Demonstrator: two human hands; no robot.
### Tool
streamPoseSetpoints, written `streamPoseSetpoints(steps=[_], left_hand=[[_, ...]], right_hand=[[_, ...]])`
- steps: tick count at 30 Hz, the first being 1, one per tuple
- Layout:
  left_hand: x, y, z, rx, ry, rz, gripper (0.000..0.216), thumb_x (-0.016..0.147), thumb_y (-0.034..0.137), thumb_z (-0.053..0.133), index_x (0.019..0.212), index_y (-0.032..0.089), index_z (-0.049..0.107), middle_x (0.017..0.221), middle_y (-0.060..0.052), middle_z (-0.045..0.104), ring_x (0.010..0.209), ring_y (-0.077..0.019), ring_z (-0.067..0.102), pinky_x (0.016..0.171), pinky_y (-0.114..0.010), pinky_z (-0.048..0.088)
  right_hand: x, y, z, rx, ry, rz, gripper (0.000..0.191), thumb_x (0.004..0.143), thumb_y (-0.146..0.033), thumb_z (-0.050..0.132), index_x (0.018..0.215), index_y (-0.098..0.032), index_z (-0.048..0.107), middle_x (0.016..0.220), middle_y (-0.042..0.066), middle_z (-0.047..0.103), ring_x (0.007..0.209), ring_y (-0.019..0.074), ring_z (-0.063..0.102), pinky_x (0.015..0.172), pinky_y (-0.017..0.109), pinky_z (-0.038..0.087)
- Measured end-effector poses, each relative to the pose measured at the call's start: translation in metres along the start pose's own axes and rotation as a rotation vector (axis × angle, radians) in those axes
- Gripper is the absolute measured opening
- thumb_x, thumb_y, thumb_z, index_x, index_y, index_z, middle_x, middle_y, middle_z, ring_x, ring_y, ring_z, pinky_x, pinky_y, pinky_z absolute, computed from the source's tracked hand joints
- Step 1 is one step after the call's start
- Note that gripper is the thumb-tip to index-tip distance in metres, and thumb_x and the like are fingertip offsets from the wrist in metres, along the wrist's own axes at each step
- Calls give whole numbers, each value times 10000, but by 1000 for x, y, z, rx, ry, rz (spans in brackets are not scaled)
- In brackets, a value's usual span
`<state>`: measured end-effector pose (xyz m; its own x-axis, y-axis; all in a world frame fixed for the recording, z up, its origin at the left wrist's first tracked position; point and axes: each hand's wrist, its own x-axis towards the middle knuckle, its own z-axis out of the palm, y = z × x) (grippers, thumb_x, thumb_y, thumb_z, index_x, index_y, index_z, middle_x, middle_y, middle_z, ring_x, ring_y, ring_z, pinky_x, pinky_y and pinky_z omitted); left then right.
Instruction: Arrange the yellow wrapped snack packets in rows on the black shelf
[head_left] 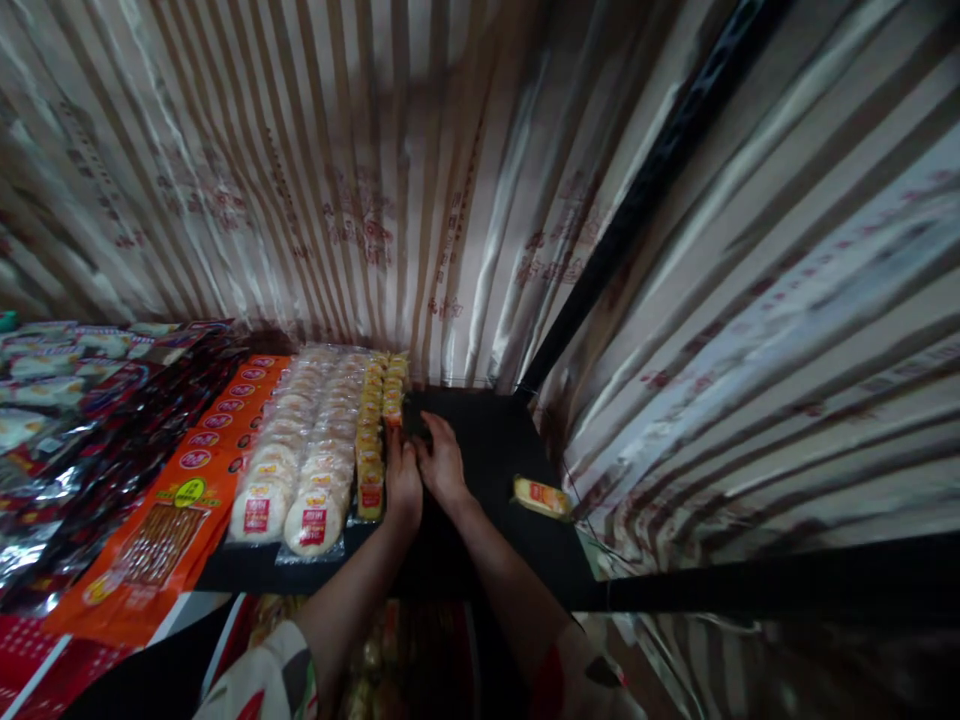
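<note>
My left hand (403, 482) reaches forward over a black shelf top (491, 440), its fingers stretched out beside a row of small yellow snack packets (370, 460). Its fingertips are at the front of a second, shorter row of yellow packets (393, 390); whether they press on the front one is hard to tell. Close on the right is my right hand (444, 462), thumb and fingers apart, with nothing visible between them. A single yellow packet (541, 497) lies on its own near the shelf's right edge.
Left of the yellow rows stand two rows of round white cakes in clear wrap (313, 515), then orange snack bags (176, 520) and dark shiny packs (112, 460). Striped printed curtains (360, 180) hang behind and at the right. A dark post (622, 220) slants up from the back corner.
</note>
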<state>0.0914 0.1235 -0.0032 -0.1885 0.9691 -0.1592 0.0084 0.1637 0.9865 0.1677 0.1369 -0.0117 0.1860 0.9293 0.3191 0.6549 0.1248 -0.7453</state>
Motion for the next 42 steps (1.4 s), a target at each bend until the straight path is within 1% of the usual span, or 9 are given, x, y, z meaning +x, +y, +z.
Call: streamPoseSetpoints(steps=[7,12,15,19,24,27,32,37,42], left_hand=[[-12,0,-2,81,-39,91,425,879,208,352,1292,144,427,1490,-40,218,1370,-112,135,1117,-193,47],[-37,9,0,147,-86,62,375,868,249,380,1199,133,513,1498,-68,182,1369,-158,168,1120,-230,96],[-55,11,0,226,-123,21,307,833,237,438,1081,138,588,1445,-110,314,1340,-200,268,1116,-295,157],[-75,6,-1,226,-174,-47,252,745,154,518,971,185,625,1194,-93,588,1185,-205,483,1040,-334,317],[-91,4,-9,374,-254,-31,257,721,151,544,959,182,635,1030,-94,653,1001,-216,584,911,-314,410],[-96,6,-16,526,-274,35,231,746,172,526,942,184,647,985,-95,657,936,-219,599,858,-302,425],[-101,10,-22,688,-334,109,227,774,164,495,939,175,652,934,-92,644,860,-196,607,799,-274,431],[-105,12,-19,756,-339,115,185,790,177,488,882,180,648,899,-74,621,810,-181,601,757,-261,431],[-101,6,-20,648,-259,117,172,770,109,486,871,173,610,901,-57,595,814,-147,585,760,-230,431]], right_hand=[[-53,18,-95,-478,42,-3,297,823,-221,452,1055,-169,631,1231,129,530,1143,290,419,951,468,354],[-82,30,-128,-724,-56,78,377,801,-178,469,1162,-157,576,1246,169,521,1141,321,424,911,463,355],[-89,33,-129,-724,-91,70,437,793,-101,422,1208,-169,540,1207,152,566,1117,301,453,909,453,353],[-96,27,-113,-552,-140,-29,534,774,-46,372,1283,-177,462,1143,118,616,1144,257,451,946,442,352],[-113,8,-86,-284,-312,-287,655,719,-28,356,1363,-147,334,1330,106,473,1255,192,378,1043,433,314],[-120,1,-82,-191,-293,-358,646,720,-30,339,1358,-133,340,1388,98,399,1297,176,321,1064,402,314],[-121,2,-90,-267,71,0,434,817,-170,363,1230,-130,488,1173,144,554,1097,235,510,957,431,409],[-117,5,-90,-177,-39,213,429,828,-327,438,1198,-120,504,977,118,635,775,201,616,777,354,489],[-104,7,-77,86,-8,374,527,719,-390,566,1174,-129,513,878,69,643,643,159,607,668,299,506]])
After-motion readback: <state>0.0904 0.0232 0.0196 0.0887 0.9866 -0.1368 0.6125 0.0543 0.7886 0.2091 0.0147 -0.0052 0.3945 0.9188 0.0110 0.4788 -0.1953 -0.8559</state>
